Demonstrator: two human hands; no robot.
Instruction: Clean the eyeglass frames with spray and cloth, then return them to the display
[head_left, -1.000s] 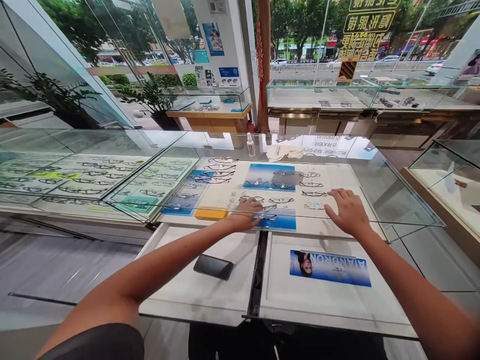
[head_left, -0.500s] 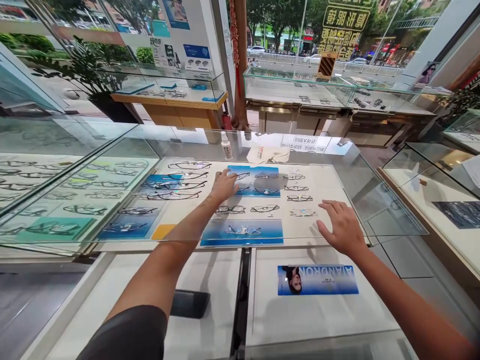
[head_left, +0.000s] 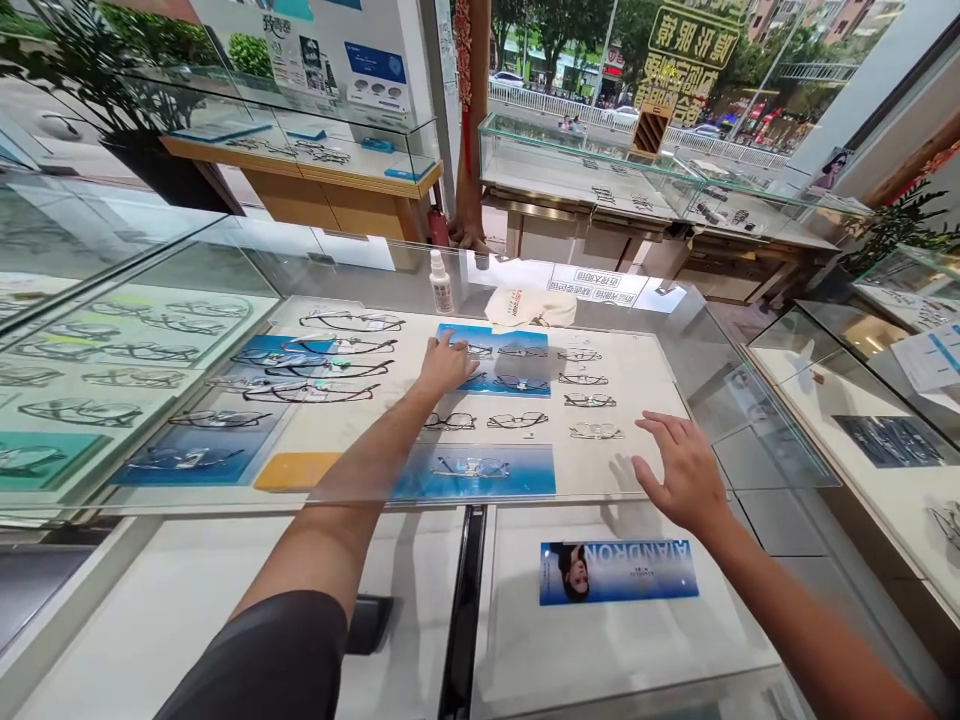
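My left hand [head_left: 448, 363] reaches to the far blue display card [head_left: 499, 389], fingers stretched out beside the left pair of eyeglasses [head_left: 478, 351]. Whether the fingertips touch that frame I cannot tell. On the same card lie more eyeglasses [head_left: 523, 382], partly hidden at the left by my hand. My right hand [head_left: 681, 472] hovers with thumb and fingers apart at the right of the case, holding nothing. Nearest to it is a clear-rimmed pair of glasses [head_left: 597, 431]. Another pair [head_left: 472, 467] rests on the nearer blue card [head_left: 532, 480].
Dark-framed glasses [head_left: 330, 368] lie in rows at the left. A spray bottle [head_left: 442, 284] and a pale cloth [head_left: 531, 307] stand beyond. In front are a blue printed card [head_left: 619, 573], a black object [head_left: 369, 624] and a black divider [head_left: 463, 610]. A glass edge [head_left: 600, 497] crosses the front.
The view has shifted slightly, so the case appears a little larger and lower at the left. Both hands keep nearly the same poses, and the glasses lie as before.
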